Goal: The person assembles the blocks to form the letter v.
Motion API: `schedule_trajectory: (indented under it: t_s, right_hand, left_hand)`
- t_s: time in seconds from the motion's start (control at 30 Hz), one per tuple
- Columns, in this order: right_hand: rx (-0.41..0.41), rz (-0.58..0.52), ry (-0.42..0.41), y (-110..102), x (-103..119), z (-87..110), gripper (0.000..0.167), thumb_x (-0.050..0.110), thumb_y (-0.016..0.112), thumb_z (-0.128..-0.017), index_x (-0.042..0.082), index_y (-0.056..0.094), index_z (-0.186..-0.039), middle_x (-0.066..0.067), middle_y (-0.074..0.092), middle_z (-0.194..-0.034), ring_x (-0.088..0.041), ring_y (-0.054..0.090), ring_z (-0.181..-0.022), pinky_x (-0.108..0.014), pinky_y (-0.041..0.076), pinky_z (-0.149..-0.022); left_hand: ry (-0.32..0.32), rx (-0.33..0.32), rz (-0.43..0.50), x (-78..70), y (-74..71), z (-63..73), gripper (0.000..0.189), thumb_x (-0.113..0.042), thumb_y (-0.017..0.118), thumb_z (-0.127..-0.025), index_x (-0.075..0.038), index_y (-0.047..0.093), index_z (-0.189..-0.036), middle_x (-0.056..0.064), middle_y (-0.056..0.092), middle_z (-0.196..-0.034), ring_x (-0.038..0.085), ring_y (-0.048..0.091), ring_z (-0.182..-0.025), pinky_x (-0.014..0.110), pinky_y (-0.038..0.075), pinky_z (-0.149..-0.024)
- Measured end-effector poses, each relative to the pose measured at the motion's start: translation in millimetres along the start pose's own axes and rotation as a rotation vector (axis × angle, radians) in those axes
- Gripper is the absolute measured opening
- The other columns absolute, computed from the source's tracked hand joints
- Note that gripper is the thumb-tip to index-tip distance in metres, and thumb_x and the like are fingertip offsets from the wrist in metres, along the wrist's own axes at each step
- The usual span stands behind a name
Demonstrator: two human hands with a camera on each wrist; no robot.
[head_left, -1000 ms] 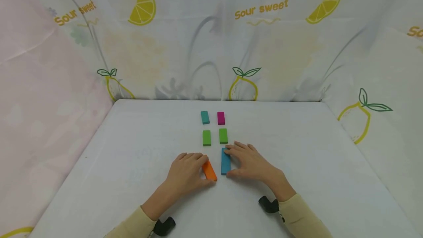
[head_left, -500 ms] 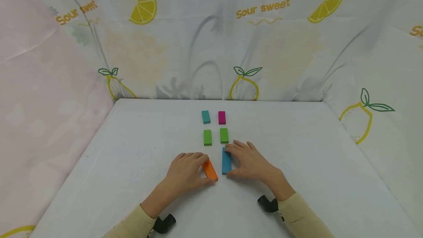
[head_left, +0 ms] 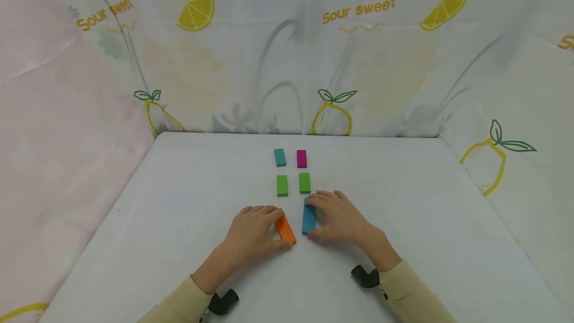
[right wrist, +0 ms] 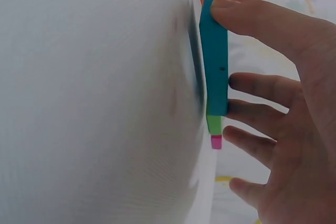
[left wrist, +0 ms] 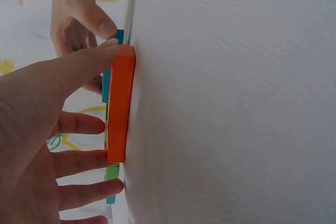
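In the head view my left hand (head_left: 253, 231) holds an orange block (head_left: 285, 229), thumb at its near end and fingers at its far end. The block slants, its far end to the left. To its right, my right hand (head_left: 341, 217) holds a longish blue block (head_left: 308, 217) by its two ends in the same way. In the right wrist view, the blue block (right wrist: 215, 61) stands on edge in that view, the thumb on one end, with a dark shadow beside it on the table. The left wrist view shows the orange block (left wrist: 121, 106) between thumb and fingers.
Beyond the hands lie two green blocks side by side, the left green block (head_left: 282, 186) and the right green block (head_left: 305, 183). Farther back are a teal block (head_left: 280, 157) and a magenta block (head_left: 302, 159). A printed cloth (head_left: 251, 54) rises behind the white table (head_left: 202, 173).
The blue block has turned slightly in my right hand, its far end a little to the right. My left hand and the orange block hold still; the head view has shifted slightly.
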State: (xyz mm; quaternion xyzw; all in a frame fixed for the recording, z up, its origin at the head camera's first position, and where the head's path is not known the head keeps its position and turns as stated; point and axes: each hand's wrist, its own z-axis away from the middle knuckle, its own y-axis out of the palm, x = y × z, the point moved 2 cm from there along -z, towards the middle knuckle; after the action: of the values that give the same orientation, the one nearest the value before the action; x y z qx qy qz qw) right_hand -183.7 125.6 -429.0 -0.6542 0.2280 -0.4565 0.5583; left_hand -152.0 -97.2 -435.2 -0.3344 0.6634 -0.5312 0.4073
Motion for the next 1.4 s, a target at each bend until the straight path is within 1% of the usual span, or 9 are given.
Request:
schedule_trajectory:
  t_s: [0.17, 0.3, 0.47, 0.67, 0.8, 0.93, 1.17, 1.4]
  right_hand:
    - [-0.037, 0.012, -0.005, -2, -1, 1.2, 0.066, 0.049, 0.078, -0.077, 0.019, 0.061, -0.134, 0.0, 0.059, -0.142, -0.026, 0.046, -0.14, -0.055, 0.031, -0.117]
    - [-0.065, 0.029, -0.012, -4, 0, 3.5, 0.066, 0.048, 0.079, -0.077, 0.018, 0.061, -0.133, -0.002, 0.06, -0.141, -0.026, 0.048, -0.138, -0.054, 0.033, -0.116]
    - [-0.094, 0.058, -0.014, -6, 1, 7.4, 0.068, 0.051, 0.077, -0.077, 0.018, 0.06, -0.133, -0.002, 0.06, -0.141, -0.026, 0.049, -0.137, -0.053, 0.034, -0.116]
    - [-0.115, 0.081, 0.005, -8, 5, 12.1, 0.07, 0.054, 0.077, -0.077, 0.018, 0.059, -0.134, -0.002, 0.06, -0.141, -0.025, 0.049, -0.137, -0.056, 0.033, -0.117]
    - [-0.127, 0.09, 0.02, -10, 10, 15.5, 0.07, 0.055, 0.076, -0.077, 0.017, 0.059, -0.134, -0.003, 0.06, -0.14, -0.026, 0.048, -0.137, -0.059, 0.031, -0.117]
    - [-0.143, 0.115, 0.041, -8, 13, 18.7, 0.07, 0.056, 0.075, -0.078, 0.017, 0.06, -0.134, -0.003, 0.06, -0.14, -0.026, 0.049, -0.137, -0.059, 0.031, -0.117]
    - [-0.184, 0.097, 0.053, -5, 20, 25.7, 0.067, 0.056, 0.076, -0.076, 0.017, 0.062, -0.129, -0.004, 0.062, -0.138, -0.028, 0.052, -0.133, -0.059, 0.032, -0.116]
    - [-0.175, 0.103, 0.066, -1, 24, 29.5, 0.067, 0.055, 0.078, -0.075, 0.017, 0.062, -0.129, -0.005, 0.063, -0.136, -0.028, 0.053, -0.132, -0.059, 0.031, -0.116]
  left_hand:
    - [0.002, -0.018, 0.005, 0.4, -0.2, -0.1, 0.057, -0.07, 0.074, -0.072, -0.026, 0.066, -0.108, -0.006, 0.07, -0.118, 0.019, 0.066, -0.109, 0.046, 0.049, -0.101]
    - [0.007, -0.017, 0.012, 0.4, 0.5, -0.3, 0.057, -0.069, 0.075, -0.072, -0.026, 0.067, -0.109, -0.006, 0.07, -0.119, 0.019, 0.066, -0.109, 0.047, 0.049, -0.101]
    - [0.003, -0.009, 0.021, 0.7, 0.4, -1.2, 0.059, -0.07, 0.074, -0.072, -0.026, 0.067, -0.111, -0.005, 0.07, -0.12, 0.02, 0.066, -0.11, 0.049, 0.049, -0.102]
    - [-0.019, 0.006, 0.018, 1.7, 0.8, -1.4, 0.06, -0.071, 0.074, -0.072, -0.026, 0.067, -0.112, -0.006, 0.069, -0.122, 0.02, 0.065, -0.112, 0.051, 0.047, -0.104]
    - [-0.021, -0.004, 0.014, 1.6, 0.2, -0.4, 0.059, -0.07, 0.074, -0.071, -0.027, 0.067, -0.11, -0.006, 0.07, -0.121, 0.02, 0.066, -0.111, 0.051, 0.047, -0.104]
    - [-0.016, -0.016, 0.012, 1.0, -0.2, -0.1, 0.061, -0.07, 0.075, -0.071, -0.026, 0.067, -0.112, -0.005, 0.07, -0.12, 0.02, 0.066, -0.11, 0.05, 0.048, -0.103]
    - [-0.021, -0.013, 0.008, 0.4, -0.1, 0.3, 0.061, -0.071, 0.075, -0.07, -0.027, 0.067, -0.112, -0.006, 0.07, -0.121, 0.02, 0.066, -0.111, 0.049, 0.049, -0.102]
    - [-0.01, -0.023, 0.016, 0.2, 0.0, 1.1, 0.062, -0.071, 0.075, -0.07, -0.026, 0.068, -0.112, -0.005, 0.07, -0.121, 0.02, 0.066, -0.11, 0.049, 0.05, -0.101]
